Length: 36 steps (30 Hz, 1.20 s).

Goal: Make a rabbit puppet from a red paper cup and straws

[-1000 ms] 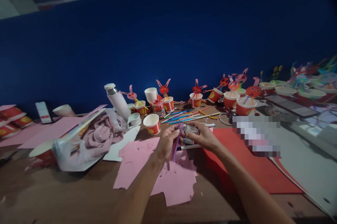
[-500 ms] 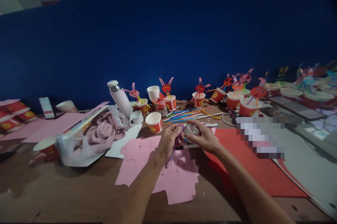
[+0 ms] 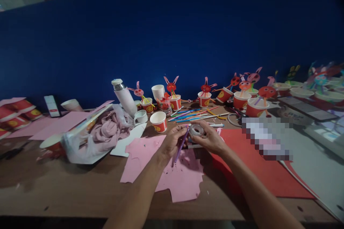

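Observation:
My left hand point(image 3: 173, 141) pinches a purple pipe cleaner point(image 3: 180, 147), which slants down over the cut pink paper point(image 3: 185, 182). My right hand point(image 3: 211, 137) is closed around a roll of clear tape point(image 3: 197, 130), held close to the pipe cleaner's upper end. Whether a strip of tape runs between the two hands, I cannot tell. Behind them lies a pile of coloured pipe cleaners point(image 3: 188, 115), and a red and white paper cup point(image 3: 158, 122) stands to their left.
Paper cups with rabbit figures point(image 3: 204, 96) line the back by the blue partition point(image 3: 172, 35). On the left are a thermos point(image 3: 125, 100), a white mug point(image 3: 140, 117) and a plastic bag with cloth point(image 3: 107, 132). Red paper point(image 3: 249, 171) lies right, beside a cable point(image 3: 301, 180).
The view has shifted slightly. Both hands stay close together with the pipe cleaner and tape roll; the roll is tilted a little more, showing its round opening.

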Each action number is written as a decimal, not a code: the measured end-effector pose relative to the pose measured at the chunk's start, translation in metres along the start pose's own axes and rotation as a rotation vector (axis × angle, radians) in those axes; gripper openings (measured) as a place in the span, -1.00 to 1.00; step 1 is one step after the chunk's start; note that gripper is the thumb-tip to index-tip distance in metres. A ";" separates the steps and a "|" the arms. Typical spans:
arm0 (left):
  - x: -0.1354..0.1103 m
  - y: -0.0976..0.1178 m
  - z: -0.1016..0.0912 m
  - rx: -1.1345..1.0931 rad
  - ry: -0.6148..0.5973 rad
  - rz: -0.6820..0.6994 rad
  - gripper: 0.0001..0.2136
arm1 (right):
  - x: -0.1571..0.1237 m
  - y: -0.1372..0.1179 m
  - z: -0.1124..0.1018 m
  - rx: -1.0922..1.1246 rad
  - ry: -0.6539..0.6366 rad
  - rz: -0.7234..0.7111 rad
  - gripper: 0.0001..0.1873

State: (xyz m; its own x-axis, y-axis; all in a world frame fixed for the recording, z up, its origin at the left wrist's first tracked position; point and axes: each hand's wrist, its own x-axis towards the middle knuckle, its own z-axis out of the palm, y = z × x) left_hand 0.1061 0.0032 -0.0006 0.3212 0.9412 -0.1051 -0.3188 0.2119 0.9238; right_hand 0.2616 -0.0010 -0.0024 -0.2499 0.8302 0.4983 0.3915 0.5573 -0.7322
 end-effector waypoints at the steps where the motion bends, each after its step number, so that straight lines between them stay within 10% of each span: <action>1: 0.001 0.000 -0.001 0.005 0.009 0.008 -0.76 | 0.000 0.000 0.000 -0.003 0.000 -0.005 -0.59; 36: 0.006 -0.013 0.003 0.066 0.128 0.250 -0.75 | 0.001 0.001 0.004 0.068 -0.014 0.091 -0.59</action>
State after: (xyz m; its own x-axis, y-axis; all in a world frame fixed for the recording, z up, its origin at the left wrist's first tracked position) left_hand 0.1151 0.0054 -0.0118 0.1236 0.9885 0.0876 -0.3143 -0.0447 0.9483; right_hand 0.2585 0.0004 -0.0048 -0.2286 0.8774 0.4217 0.3525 0.4784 -0.8043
